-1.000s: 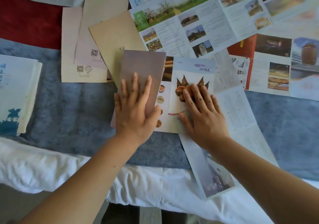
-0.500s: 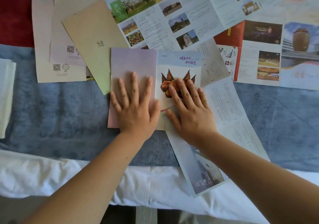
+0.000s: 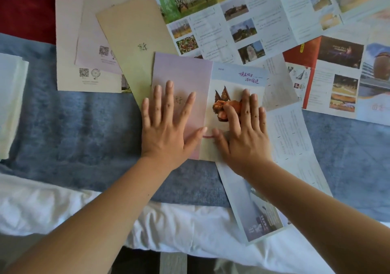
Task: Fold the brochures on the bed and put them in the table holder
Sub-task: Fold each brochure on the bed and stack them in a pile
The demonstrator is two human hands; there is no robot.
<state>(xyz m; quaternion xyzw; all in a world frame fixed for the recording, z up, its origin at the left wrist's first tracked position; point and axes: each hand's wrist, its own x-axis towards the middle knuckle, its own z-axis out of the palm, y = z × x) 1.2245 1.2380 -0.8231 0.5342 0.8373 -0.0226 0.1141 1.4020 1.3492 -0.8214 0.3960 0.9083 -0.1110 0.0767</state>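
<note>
1. Nearest is the white sheet (image 3: pixel 63 210) at the bed's edge, and beyond it the blue blanket (image 3: pixel 73 126) serves as the work surface. A long brochure (image 3: pixel 253 210) lies unfolded and slanted under the right forearm, apparently waiting its turn.
2. The left hand (image 3: pixel 166 130) lies palm down with its fingers straight and spread. It grasps nothing and presses the pink panel (image 3: pixel 181 73) flat, probably to set the flap against its crease.
3. The right hand (image 3: pixel 244 134) is likewise flat and grasps nothing, resting on the picture panel (image 3: pixel 238 77) just beside. Its thumb nearly meets the left thumb at the fold line. It seems to pin the paper so it cannot slide (a soft blanket gives little support).
4. These two panels belong to one brochure, which lies mid-bed on the blanket. It looks partly folded, with more folding still to do.
5. Farther off, a tan brochure (image 3: pixel 135 33) and QR-coded sheets (image 3: pixel 88 77) overlap. Two wide brochures (image 3: pixel 232 20) lie open to the right, and a pale stack (image 3: pixel 10 105) sits at the left edge. No table holder is in view.
</note>
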